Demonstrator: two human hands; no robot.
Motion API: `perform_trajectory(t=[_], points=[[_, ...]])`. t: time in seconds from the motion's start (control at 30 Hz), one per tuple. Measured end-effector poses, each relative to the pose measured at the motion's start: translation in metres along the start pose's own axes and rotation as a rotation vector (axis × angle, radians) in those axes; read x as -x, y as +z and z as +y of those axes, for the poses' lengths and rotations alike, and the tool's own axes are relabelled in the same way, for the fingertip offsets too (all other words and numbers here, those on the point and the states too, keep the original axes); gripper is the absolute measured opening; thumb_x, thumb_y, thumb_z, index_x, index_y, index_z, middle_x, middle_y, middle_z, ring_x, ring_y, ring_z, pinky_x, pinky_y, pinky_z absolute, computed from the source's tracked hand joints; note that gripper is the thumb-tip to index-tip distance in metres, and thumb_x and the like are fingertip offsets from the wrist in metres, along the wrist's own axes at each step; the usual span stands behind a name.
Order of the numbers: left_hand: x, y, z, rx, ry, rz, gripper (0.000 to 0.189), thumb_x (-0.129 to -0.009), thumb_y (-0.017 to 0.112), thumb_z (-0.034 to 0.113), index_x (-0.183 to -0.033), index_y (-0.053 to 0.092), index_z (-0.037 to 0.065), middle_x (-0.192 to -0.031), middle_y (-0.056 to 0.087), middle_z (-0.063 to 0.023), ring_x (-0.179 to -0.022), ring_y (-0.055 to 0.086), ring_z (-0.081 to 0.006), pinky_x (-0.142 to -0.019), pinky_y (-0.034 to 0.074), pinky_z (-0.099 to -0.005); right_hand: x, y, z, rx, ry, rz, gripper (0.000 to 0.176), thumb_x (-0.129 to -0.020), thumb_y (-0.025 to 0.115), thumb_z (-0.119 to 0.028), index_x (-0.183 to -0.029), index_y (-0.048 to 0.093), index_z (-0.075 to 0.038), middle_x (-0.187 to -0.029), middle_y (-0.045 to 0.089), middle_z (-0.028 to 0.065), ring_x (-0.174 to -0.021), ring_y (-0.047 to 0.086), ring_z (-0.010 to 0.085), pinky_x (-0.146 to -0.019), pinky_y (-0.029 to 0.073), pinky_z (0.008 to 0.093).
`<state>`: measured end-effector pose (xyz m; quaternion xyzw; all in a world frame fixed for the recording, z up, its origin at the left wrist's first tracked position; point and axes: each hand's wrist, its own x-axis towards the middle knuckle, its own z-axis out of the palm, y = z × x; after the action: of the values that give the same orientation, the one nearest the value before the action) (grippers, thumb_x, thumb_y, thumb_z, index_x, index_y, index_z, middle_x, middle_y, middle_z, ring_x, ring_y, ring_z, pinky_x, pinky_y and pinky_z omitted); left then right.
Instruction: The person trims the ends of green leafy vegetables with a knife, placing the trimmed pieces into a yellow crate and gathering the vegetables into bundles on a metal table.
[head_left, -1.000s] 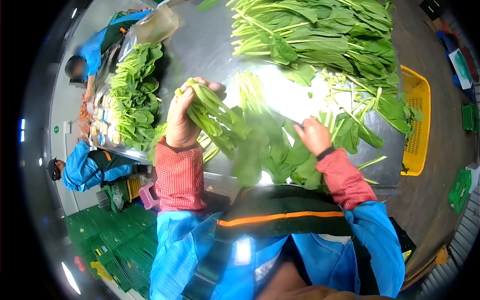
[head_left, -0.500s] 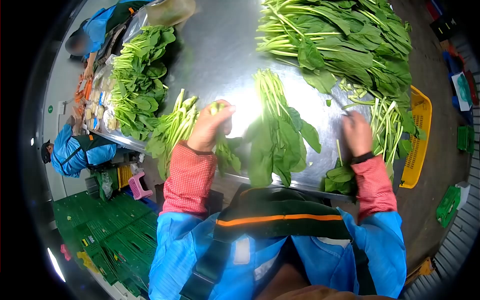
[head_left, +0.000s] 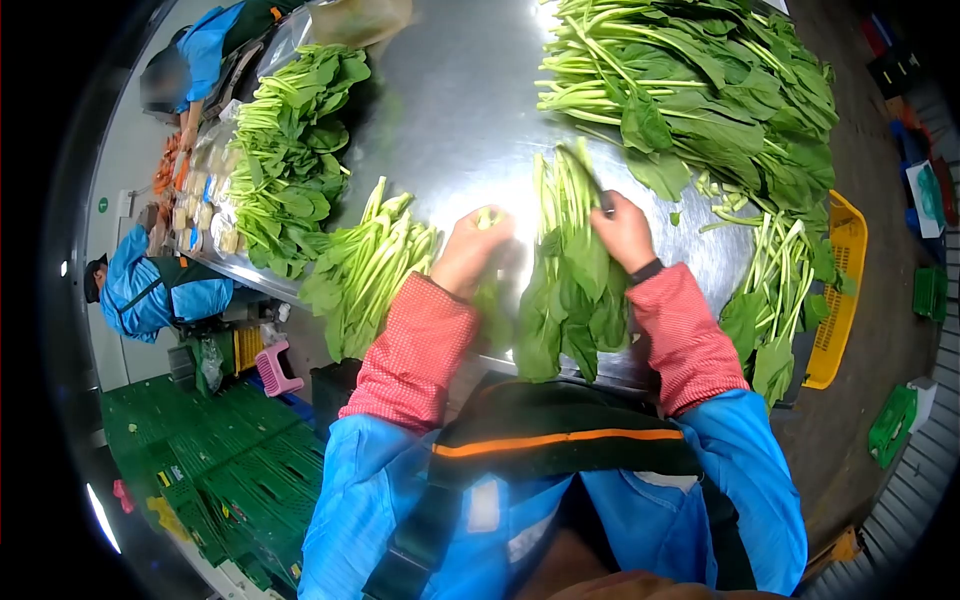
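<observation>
My left hand (head_left: 474, 251) is closed around leafy greens, their pale stem ends showing above the fingers and blurred leaves hanging below. My right hand (head_left: 625, 235) grips a dark knife (head_left: 590, 172), whose blade slants up and left against the stems of the middle bunch of leafy greens (head_left: 567, 285). That bunch lies on the steel table, stems away from me, between both hands. Left of my left hand rests another pile of greens (head_left: 378, 265). Some loose leafy stems (head_left: 775, 270) lie at the table's right edge.
A large heap of greens (head_left: 690, 90) covers the back right of the steel table (head_left: 450, 110). Stacked greens (head_left: 290, 150) line its left side. A yellow crate (head_left: 843, 290) stands at the right. Two people in blue (head_left: 140, 295) work at the left beside bagged goods (head_left: 205, 205).
My right hand, with the knife, has moved left from the table's right side to the middle bunch. My left hand has shifted right, towards that bunch, still holding greens.
</observation>
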<state>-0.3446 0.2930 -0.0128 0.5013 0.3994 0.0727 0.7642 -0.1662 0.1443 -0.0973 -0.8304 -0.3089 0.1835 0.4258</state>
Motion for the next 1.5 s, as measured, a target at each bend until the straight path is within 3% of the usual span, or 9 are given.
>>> perform_trajectory(t=[0.1, 0.37, 0.47, 0.53, 0.73, 1.13, 1.2, 1.33, 1.5], points=[[0.000, 0.022, 0.010, -0.087, 0.013, -0.047, 0.026, -0.085, 0.070, 0.016, -0.106, 0.063, 0.003, -0.072, 0.060, -0.0007, -0.054, 0.054, -0.0083, -0.048, 0.042, -0.0220, 0.014, -0.033, -0.002, -0.410, 0.075, -0.069, 0.020, -0.079, 0.062, -0.015, -0.088, 0.062, 0.003, -0.063, 0.054, 0.0007, -0.058, 0.047, 0.0072, -0.055, 0.041, 0.0256], [-0.027, 0.095, 0.003, -0.234, 0.237, -0.159, 0.037, -0.084, 0.070, 0.016, -0.118, 0.060, 0.002, -0.088, 0.065, -0.0008, -0.073, 0.059, -0.0074, -0.064, 0.050, -0.0220, 0.072, -0.084, -0.037, -0.635, 0.145, -0.221, 0.019, -0.086, 0.063, -0.014, -0.096, 0.064, 0.002, -0.076, 0.059, -0.0021, -0.071, 0.051, 0.0056, -0.065, 0.044, 0.0232], [-0.029, 0.106, 0.004, -0.272, 0.169, -0.231, 0.033, -0.086, 0.069, 0.012, -0.116, 0.060, 0.001, -0.091, 0.066, -0.0025, -0.076, 0.061, -0.0083, -0.067, 0.051, -0.0226, 0.075, -0.097, -0.023, -0.492, 0.059, -0.135, 0.021, -0.087, 0.064, -0.017, -0.096, 0.065, 0.002, -0.078, 0.061, -0.0003, -0.072, 0.052, 0.0058, -0.065, 0.045, 0.0238], [-0.022, 0.113, 0.004, -0.240, 0.131, -0.291, 0.033, -0.086, 0.068, 0.011, -0.116, 0.060, 0.001, -0.092, 0.066, -0.0031, -0.077, 0.062, -0.0087, -0.068, 0.051, -0.0229, 0.072, -0.123, -0.028, -0.082, -0.056, 0.041, 0.021, -0.086, 0.066, -0.020, -0.090, 0.066, 0.000, -0.075, 0.062, 0.0101, -0.065, 0.060, 0.0194, -0.062, 0.046, 0.0280], [-0.007, 0.130, 0.012, -0.198, 0.044, -0.512, 0.036, -0.088, 0.065, 0.008, -0.121, 0.058, -0.001, -0.098, 0.067, -0.0047, -0.082, 0.063, -0.0101, -0.074, 0.052, -0.0240, 0.058, -0.144, -0.024, 0.429, -0.486, 0.310, 0.008, -0.082, 0.066, -0.014, -0.085, 0.063, -0.007, -0.078, 0.059, 0.0063, -0.067, 0.061, 0.0271, -0.059, 0.049, 0.0356], [0.001, 0.133, 0.005, -0.056, 0.015, -0.573, 0.035, -0.081, 0.073, 0.013, -0.112, 0.060, 0.003, -0.093, 0.064, -0.0025, -0.083, 0.059, -0.0090, -0.077, 0.048, -0.0237, 0.070, -0.117, 0.069, 0.318, -0.058, 0.337, 0.016, -0.085, 0.063, -0.020, -0.088, 0.066, -0.005, -0.083, 0.065, 0.0123, -0.071, 0.062, 0.0333, -0.062, 0.049, 0.0403], [0.003, 0.133, 0.002, -0.119, 0.075, -0.552, 0.034, -0.081, 0.074, 0.014, -0.111, 0.060, 0.004, -0.092, 0.064, -0.0026, -0.082, 0.058, -0.0088, -0.076, 0.048, -0.0239, 0.074, -0.125, 0.066, -0.045, 0.247, 0.203, 0.021, -0.085, 0.066, -0.023, -0.091, 0.067, -0.003, -0.074, 0.065, 0.0110, -0.064, 0.061, 0.0210, -0.059, 0.047, 0.0314], [-0.008, 0.142, -0.013, -0.243, 0.090, -0.472, 0.026, -0.082, 0.070, 0.004, -0.105, 0.059, 0.005, -0.093, 0.064, -0.0021, -0.080, 0.062, -0.0104, -0.072, 0.051, -0.0244, 0.078, -0.141, 0.000, -0.536, 0.078, -0.007, 0.030, -0.083, 0.071, -0.020, -0.104, 0.064, 0.000, -0.080, 0.058, -0.0019, -0.072, 0.053, 0.0081, -0.067, 0.044, 0.0238], [0.001, 0.146, 0.004, -0.192, -0.063, -0.385, 0.023, -0.081, 0.072, 0.004, -0.101, 0.061, 0.005, -0.091, 0.064, -0.0007, -0.076, 0.061, -0.0080, -0.067, 0.051, -0.0229, 0.077, -0.176, -0.013, -0.829, 0.315, -0.140, 0.019, -0.086, 0.070, -0.021, -0.094, 0.061, -0.006, -0.058, 0.048, -0.0076, -0.045, 0.041, 0.0019, -0.041, 0.028, 0.0180]])
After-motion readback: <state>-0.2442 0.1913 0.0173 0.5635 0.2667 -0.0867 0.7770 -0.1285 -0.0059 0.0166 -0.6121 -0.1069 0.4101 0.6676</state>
